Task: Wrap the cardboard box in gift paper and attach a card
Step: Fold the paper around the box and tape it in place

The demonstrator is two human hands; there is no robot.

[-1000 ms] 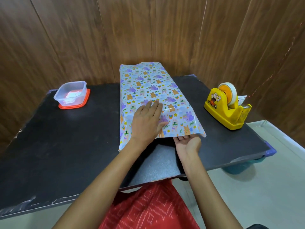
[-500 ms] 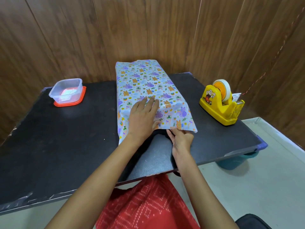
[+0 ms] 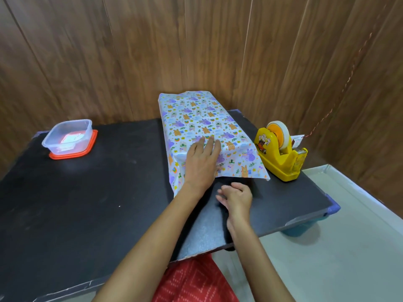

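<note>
The black surface (image 3: pixel 87 203) carried everything, and the box (image 3: pixel 196 114) lay lengthwise at its middle, reaching back to the wooden wall, with its top and visible sides already covered by the printed paper (image 3: pixel 187 129). No cardboard showed, so the main wrap looked done. The near end was not closed: a paper flap (image 3: pixel 246 168) sloped down loose from the top edge to the surface, and no tape could be made out on it. The far end was hidden, so its state could not be told. A tub (image 3: pixel 67 136) on an orange lid stood well apart to the left with something white inside, possibly the card, though that was not clear. A yellow tape dispenser (image 3: pixel 281 153) stood just beside the box on the right, within easy reach. The left hand (image 3: pixel 200 164) lay flat on the near end, its fingers (image 3: pixel 209 147) straight and pressing the paper down. The right hand (image 3: pixel 236 196) rested on the surface just short of the flap's edge, fingers (image 3: pixel 222 199) loosely bent and holding nothing. Folding and taping that end, then fixing the card, seemingly remained.
</note>
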